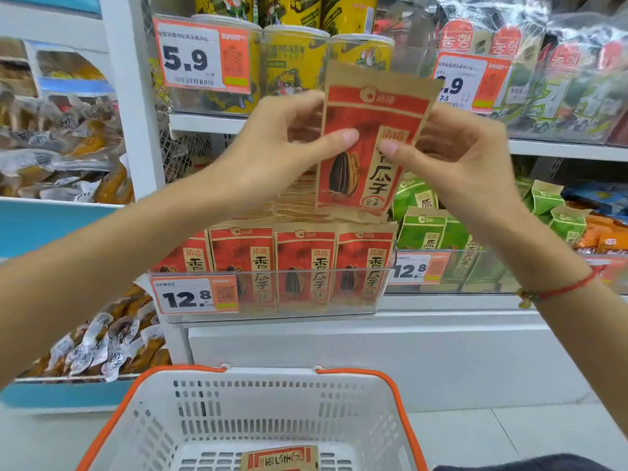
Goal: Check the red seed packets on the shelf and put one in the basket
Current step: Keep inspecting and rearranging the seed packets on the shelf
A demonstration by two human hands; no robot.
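Observation:
I hold one red and brown seed packet (pixel 370 113) upright in front of the shelf, with a sunflower seed picture on its face. My left hand (pixel 282 144) grips its left edge and my right hand (pixel 458 154) grips its right edge, both thumbs on the front. Below it, a row of the same red seed packets (pixel 306 263) stands in a clear shelf tray. A white basket with an orange rim (pixel 401 402) sits low in front of me. Another red packet (pixel 282 457) lies flat on the basket's floor.
Green seed packets (pixel 431 226) stand to the right of the red row. Yellow canisters (pixel 292 59) fill the shelf above. Price tags read 12.8 (pixel 190 295) and 5.9 (pixel 190 56). Wrapped snacks (pixel 61 144) fill the left shelving.

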